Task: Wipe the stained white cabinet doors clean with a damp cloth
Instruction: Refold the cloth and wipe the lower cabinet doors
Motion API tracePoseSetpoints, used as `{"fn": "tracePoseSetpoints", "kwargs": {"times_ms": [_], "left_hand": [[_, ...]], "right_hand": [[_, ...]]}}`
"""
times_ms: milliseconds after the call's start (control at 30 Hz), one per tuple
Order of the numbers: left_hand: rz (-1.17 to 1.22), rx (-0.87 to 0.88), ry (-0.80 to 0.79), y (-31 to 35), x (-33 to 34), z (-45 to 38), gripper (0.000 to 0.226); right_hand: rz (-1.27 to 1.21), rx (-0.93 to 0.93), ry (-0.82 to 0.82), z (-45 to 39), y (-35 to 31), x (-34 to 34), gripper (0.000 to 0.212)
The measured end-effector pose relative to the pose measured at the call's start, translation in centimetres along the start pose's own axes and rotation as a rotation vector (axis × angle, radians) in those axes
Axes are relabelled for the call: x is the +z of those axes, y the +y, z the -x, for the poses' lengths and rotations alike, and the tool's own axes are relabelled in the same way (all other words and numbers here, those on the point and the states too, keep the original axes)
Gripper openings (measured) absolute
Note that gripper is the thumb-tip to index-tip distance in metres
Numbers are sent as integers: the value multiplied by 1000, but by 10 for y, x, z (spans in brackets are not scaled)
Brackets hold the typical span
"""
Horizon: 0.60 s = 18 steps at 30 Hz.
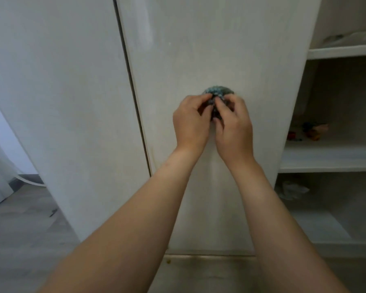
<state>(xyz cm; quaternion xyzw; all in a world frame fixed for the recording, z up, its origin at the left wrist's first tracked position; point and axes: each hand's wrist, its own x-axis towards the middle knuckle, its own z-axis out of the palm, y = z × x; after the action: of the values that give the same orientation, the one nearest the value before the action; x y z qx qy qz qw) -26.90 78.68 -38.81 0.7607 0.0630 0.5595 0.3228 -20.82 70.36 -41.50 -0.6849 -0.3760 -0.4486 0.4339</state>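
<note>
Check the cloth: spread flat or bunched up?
Bunched up. The cloth is a rounded wad between the left hand and right hand, before the cabinet door.

dim flat indoor light, brighter at far left edge; soft overall blur; wide-angle bowing on cabinet door [209, 49] edges, no glare.

Cloth [218, 94] between both hands on right door [220, 49], left door [57, 81] beside, shelves [336, 159] rightmost

Grey wood-look floor [23, 225] at left — open white shelves [334, 159] at right, dimly lit.
</note>
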Motion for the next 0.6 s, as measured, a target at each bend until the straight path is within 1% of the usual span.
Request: {"fn": "tracePoseSetpoints", "kwargs": {"times_ms": [33, 100, 167, 233, 300, 367, 433, 500, 600], "left_hand": [[31, -11, 15, 2, 8, -1, 25], [51, -76, -6, -8, 20, 23, 20], [37, -183, -113, -20, 27, 63, 16], [-27, -212, -172, -20, 33, 85, 15], [-88, -125, -112, -7, 39, 72, 17], [-83, -7, -42, 15, 47, 42, 21], [-50, 59, -25, 37, 60, 12, 23], [-24, 66, -47, 54, 77, 4, 23], [-4, 40, -158, 53, 101, 35, 19]], "right_hand": [[-6, 14, 16, -4, 3, -3, 37], [-13, 62, 83, 13, 11, -2, 26], [-1, 124, 151, 52, 18, 2, 17], [30, 129, 129, 80, 25, -2, 18], [11, 90, 81, 63, 34, -13, 22], [15, 70, 77, 23, 37, -31, 27], [50, 101, 91, -12, 39, -49, 32], [84, 142, 111, -25, 47, -62, 38], [73, 247, 207, 5, 74, -67, 30]]}}
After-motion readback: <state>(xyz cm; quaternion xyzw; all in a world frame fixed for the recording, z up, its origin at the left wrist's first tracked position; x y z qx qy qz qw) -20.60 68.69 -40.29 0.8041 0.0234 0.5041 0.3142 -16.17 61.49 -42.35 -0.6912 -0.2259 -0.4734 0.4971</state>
